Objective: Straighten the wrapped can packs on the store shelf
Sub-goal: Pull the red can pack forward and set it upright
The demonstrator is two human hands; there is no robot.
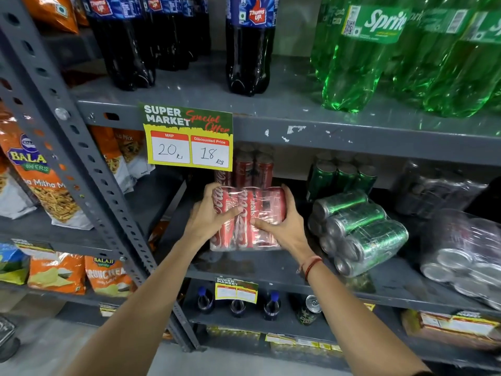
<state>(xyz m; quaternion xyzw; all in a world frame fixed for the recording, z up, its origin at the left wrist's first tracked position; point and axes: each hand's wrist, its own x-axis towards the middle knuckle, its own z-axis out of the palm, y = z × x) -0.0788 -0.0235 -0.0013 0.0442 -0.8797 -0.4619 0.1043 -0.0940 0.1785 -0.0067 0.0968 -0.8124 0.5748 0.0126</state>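
A shrink-wrapped pack of red cola cans (245,202) stands upright at the front of the middle shelf (271,270). My left hand (208,215) grips its left side and my right hand (284,226) grips its right side, thumbs across the front. Behind it stands another red can pack (253,168). To the right, a wrapped pack of green cans (357,232) lies tipped on its side, askew. An upright green pack (341,177) stands behind that one. A wrapped pack of silver cans (466,256) lies on its side at the far right.
A price sign (188,138) hangs from the upper shelf edge just above the red packs. Dark cola bottles (249,44) and green Sprite bottles (357,55) stand on the shelf above. A grey perforated upright (81,164) borders the left, with snack bags (40,180) beyond it.
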